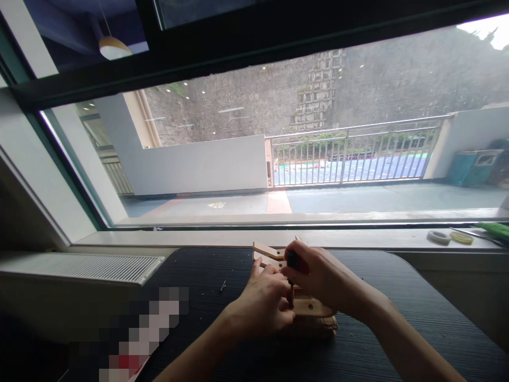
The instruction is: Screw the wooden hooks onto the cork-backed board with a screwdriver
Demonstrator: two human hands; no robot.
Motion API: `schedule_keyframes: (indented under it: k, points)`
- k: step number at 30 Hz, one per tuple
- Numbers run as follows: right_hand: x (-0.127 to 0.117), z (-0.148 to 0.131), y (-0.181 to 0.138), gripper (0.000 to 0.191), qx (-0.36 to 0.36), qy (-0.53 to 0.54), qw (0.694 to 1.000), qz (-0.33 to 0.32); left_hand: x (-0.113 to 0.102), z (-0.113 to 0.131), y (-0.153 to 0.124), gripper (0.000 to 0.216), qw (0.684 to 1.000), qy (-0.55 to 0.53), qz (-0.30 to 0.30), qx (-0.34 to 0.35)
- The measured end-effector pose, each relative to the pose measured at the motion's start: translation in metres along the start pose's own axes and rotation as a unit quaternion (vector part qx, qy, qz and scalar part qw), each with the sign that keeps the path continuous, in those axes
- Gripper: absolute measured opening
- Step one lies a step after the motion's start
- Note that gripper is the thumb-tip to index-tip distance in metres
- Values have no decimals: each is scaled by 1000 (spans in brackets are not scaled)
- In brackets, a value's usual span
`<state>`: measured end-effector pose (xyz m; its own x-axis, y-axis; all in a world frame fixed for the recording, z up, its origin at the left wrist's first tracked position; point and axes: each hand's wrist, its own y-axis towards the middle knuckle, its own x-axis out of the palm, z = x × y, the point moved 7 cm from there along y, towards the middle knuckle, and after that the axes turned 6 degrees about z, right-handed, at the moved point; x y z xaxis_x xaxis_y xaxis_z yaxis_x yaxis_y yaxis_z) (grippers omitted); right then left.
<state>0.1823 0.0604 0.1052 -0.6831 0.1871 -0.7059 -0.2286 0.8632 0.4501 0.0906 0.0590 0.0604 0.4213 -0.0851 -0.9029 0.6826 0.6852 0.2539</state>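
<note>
My right hand (314, 265) is wrapped round the dark handle of a screwdriver (291, 260). The shaft points down, its tip at a light wooden piece (310, 306) with a round hole in it. My left hand (266, 300) presses against the wooden assembly, its fingers bent about the pieces beside the screwdriver's shaft. Behind my hands, angled wooden strips (267, 249) with small holes stick out to the left. A brownish block or bundle (326, 326) lies under the wooden piece. My hands cover the middle of the assembly and the exact spot of the tip.
The dark table (377, 297) stands against a window sill (358, 239). A few loose screws (222, 286) lie left of my hands. On the sill at right are a white tape roll (438, 237), a yellow tape roll (461, 238) and a green object (493, 230). A radiator (99, 265) adjoins the table's left.
</note>
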Motion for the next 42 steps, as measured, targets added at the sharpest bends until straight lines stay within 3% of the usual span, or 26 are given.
schedule_keyframes:
  k: [6, 14, 20, 24, 30, 36, 42]
  points:
    - [-2, -7, -4, 8, -1, 24, 999, -32, -4, 0, -1, 15, 999, -13, -32, 18]
    - [-1, -4, -5, 13, -7, -7, 1000, -21, -1, -1, 0, 7, 1000, -13, 5, -10]
    - [-3, -7, -7, 15, -1, 18, 999, -43, 2, -2, 1, 4, 999, -6, 28, -22]
    - [-7, -13, -11, 28, 0, 33, 997, -72, 1, -1, 0, 5, 999, 0, 34, -13]
    - [-8, -13, -9, 19, 12, 64, 995, -76, 3, -2, 0, 7, 999, 19, 37, -18]
    - [-4, -15, -4, 12, -17, 1, 999, -31, 4, -1, 1, 8, 998, 22, 46, -19]
    - [-7, -18, -10, 29, -16, 28, 997, -71, 4, -1, 0, 8, 999, 13, 41, -6]
